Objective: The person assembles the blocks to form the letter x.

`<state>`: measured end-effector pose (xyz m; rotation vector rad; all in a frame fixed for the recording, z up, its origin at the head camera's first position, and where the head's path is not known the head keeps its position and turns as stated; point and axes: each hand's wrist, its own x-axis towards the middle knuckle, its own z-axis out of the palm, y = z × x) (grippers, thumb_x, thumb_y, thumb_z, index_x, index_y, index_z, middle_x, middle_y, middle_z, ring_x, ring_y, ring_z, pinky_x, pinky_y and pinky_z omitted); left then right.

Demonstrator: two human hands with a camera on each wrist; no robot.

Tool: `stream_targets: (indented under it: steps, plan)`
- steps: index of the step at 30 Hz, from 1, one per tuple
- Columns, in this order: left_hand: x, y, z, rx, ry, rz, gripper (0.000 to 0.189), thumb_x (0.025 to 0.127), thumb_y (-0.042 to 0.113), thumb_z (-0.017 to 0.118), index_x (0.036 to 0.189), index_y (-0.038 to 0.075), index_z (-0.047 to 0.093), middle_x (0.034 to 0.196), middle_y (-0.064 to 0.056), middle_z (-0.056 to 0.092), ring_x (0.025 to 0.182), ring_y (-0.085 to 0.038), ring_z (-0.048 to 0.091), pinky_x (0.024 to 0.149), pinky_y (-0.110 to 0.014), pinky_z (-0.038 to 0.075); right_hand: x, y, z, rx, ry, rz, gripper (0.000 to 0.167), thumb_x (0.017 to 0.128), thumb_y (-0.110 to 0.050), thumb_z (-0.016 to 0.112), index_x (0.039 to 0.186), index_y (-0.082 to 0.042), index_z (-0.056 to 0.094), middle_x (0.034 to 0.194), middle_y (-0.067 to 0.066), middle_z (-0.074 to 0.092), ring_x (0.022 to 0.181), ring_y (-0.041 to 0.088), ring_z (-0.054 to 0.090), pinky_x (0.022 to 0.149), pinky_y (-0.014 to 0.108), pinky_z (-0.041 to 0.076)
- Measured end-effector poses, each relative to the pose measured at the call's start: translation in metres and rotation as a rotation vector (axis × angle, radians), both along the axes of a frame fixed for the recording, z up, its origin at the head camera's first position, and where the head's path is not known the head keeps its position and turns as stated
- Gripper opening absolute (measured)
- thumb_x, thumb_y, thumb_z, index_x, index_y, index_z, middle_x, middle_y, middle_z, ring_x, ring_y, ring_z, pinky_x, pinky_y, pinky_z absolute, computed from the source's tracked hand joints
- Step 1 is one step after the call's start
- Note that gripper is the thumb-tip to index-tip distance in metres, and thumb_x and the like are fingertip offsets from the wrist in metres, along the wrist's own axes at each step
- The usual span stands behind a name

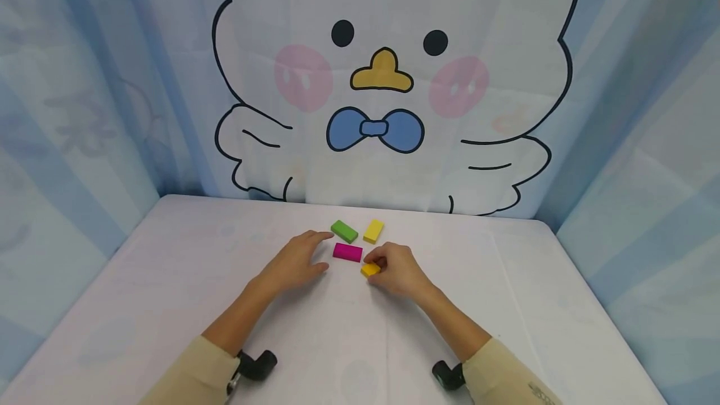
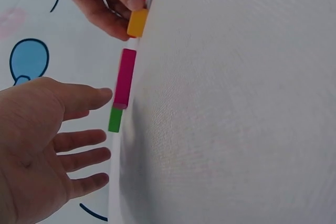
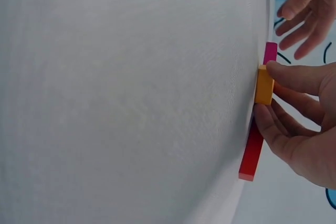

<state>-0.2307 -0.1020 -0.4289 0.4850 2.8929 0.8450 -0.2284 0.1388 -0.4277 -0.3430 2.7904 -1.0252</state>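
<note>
My right hand (image 1: 398, 269) pinches an orange-yellow block (image 1: 370, 269) between thumb and fingers, low at the tabletop. In the right wrist view, a red block (image 3: 251, 153) shows beside the right hand's fingers; the head view hides it. My left hand (image 1: 300, 261) is spread, fingers extended and thumb apart, with nothing held. Just right of it lie a magenta block (image 1: 347, 252) and, farther back, a green block (image 1: 344, 231). The left wrist view has the left thumb close to the magenta block; whether they touch, I cannot tell. A second yellow block (image 1: 374, 231) lies right of the green one.
The blocks rest on a white-covered table (image 1: 337, 336). A curtain (image 1: 388, 167) with a cartoon bird hangs behind the table's back edge. Black devices, one (image 1: 257, 365) at the left sleeve and another (image 1: 448, 375) at the right, sit on the wrists.
</note>
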Motion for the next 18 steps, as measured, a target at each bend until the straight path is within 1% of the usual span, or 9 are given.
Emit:
stream_targets:
  steps: [4,9,13,18]
  plan:
    - [-0.003,0.001,-0.002,-0.005,-0.012,-0.007,0.066,0.095,0.020,0.077,0.155,0.016,0.050,0.154,-0.011,0.054,0.143,-0.032,0.051,0.117,-0.053,0.045,-0.001,0.000,0.002,0.016,-0.017,0.007,0.026,0.082,-0.004,0.087,0.106,-0.010,0.080,0.098,0.001,0.068,0.086,0.014,0.062,0.083,0.029,0.060]
    - [-0.006,0.004,0.001,-0.008,-0.031,-0.022,0.066,0.095,0.020,0.077,0.155,0.018,0.050,0.154,-0.011,0.054,0.144,-0.032,0.050,0.116,-0.053,0.045,0.000,0.003,0.006,0.040,-0.031,0.019,0.025,0.082,-0.006,0.088,0.105,-0.011,0.079,0.097,0.000,0.067,0.086,0.014,0.061,0.081,0.028,0.059]
    - [-0.008,0.006,0.003,-0.014,-0.027,-0.039,0.064,0.094,0.019,0.078,0.153,0.017,0.052,0.151,-0.012,0.056,0.139,-0.032,0.053,0.114,-0.052,0.048,0.002,0.006,0.008,0.052,-0.026,0.029,0.026,0.080,-0.006,0.089,0.103,-0.011,0.079,0.094,-0.001,0.068,0.085,0.014,0.061,0.081,0.029,0.059]
    - [-0.012,0.009,0.003,-0.021,-0.029,-0.050,0.062,0.093,0.018,0.079,0.151,0.020,0.056,0.145,-0.012,0.058,0.133,-0.031,0.056,0.111,-0.051,0.051,0.007,0.011,0.008,0.054,-0.040,0.037,0.027,0.078,-0.007,0.090,0.101,-0.013,0.079,0.093,-0.003,0.069,0.086,0.014,0.062,0.083,0.029,0.059]
